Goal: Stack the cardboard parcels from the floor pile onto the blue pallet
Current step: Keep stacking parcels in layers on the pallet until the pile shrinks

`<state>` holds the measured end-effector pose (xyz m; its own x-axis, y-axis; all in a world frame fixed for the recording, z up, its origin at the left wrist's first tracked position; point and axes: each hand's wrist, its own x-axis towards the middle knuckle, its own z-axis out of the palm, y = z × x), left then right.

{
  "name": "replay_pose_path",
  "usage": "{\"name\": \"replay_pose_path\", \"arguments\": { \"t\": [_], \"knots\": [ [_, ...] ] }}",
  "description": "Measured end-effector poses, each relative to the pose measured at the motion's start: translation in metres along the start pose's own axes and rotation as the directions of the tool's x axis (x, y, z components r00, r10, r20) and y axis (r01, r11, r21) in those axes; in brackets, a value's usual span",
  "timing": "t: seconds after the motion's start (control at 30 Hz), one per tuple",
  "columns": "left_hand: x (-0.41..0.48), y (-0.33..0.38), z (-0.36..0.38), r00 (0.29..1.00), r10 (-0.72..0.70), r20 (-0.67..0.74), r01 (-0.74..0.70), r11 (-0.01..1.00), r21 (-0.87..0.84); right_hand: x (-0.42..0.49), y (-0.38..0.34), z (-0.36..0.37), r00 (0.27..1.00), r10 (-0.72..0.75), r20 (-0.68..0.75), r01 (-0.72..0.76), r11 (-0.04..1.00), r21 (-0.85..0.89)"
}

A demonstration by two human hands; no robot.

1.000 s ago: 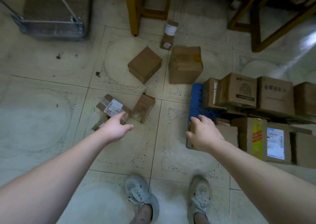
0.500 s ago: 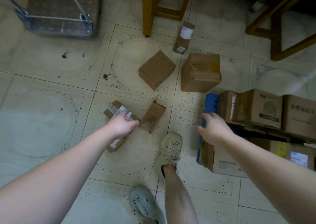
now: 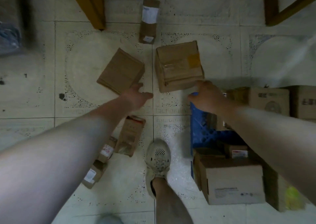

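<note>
**Parcels on tile floor, both hands stretched toward them**

Parcels lie scattered on the tiled floor (image 3: 42, 95), with two of them nearest the person's hands. A taped square parcel (image 3: 179, 66) sits at 12 o'clock from the right hand (image 3: 207, 96), whose fingertips rest on or just at its near edge; the hand is loosely spread and has hold of nothing. At 10 o'clock from that parcel's neighbour hand, a flat plain parcel (image 3: 121, 71) lies tilted; the left hand (image 3: 136, 95), fingers open and empty, reaches to its near corner, touching or just short of it, too blurred to tell. A long labelled parcel (image 3: 148, 21) lies farther off at 12 o'clock, and smaller labelled parcels (image 3: 130, 135) lie under the left forearm. At 3 o'clock the blue pallet (image 3: 203, 133) carries stacked boxes (image 3: 234, 181). One shoe (image 3: 158, 157) stands between floor parcels and pallet. Wooden furniture legs (image 3: 90, 7) rise at the top.
</note>
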<state>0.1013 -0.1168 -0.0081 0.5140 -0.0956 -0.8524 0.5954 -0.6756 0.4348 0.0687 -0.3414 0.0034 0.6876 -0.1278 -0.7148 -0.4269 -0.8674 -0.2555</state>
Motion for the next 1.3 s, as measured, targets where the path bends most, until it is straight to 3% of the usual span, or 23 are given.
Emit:
{"name": "replay_pose_path", "arguments": {
  "t": [0.23, 0.43, 0.63, 0.77, 1.1, 1.3],
  "knots": [
    [0.082, 0.030, 0.030, 0.998, -0.043, -0.044, 0.034, 0.982, -0.188, 0.085, 0.013, -0.001, 0.972, 0.209, -0.106, -0.175, 0.949, 0.264],
    [0.108, 0.040, 0.046, 0.992, -0.121, 0.028, 0.122, 0.905, -0.406, 0.099, 0.008, 0.018, 0.959, 0.283, 0.015, -0.240, 0.784, 0.572],
    [0.069, 0.033, 0.023, 0.988, -0.105, -0.116, 0.040, 0.888, -0.458, 0.053, -0.005, 0.035, 0.962, 0.259, 0.089, -0.243, 0.656, 0.715],
    [0.011, 0.018, -0.003, 0.981, -0.041, -0.190, -0.043, 0.908, -0.417, -0.011, -0.031, 0.025, 0.980, 0.200, 0.018, -0.138, 0.605, 0.784],
    [-0.259, -0.025, -0.090, 0.955, 0.237, -0.176, -0.293, 0.834, -0.467, -0.287, -0.144, -0.025, 0.968, 0.153, -0.197, 0.040, 0.685, 0.728],
    [-0.449, -0.067, -0.131, 0.892, 0.412, -0.186, -0.446, 0.734, -0.513, -0.460, -0.192, -0.015, 0.943, 0.141, -0.301, 0.207, 0.459, 0.864]
  ]
}}
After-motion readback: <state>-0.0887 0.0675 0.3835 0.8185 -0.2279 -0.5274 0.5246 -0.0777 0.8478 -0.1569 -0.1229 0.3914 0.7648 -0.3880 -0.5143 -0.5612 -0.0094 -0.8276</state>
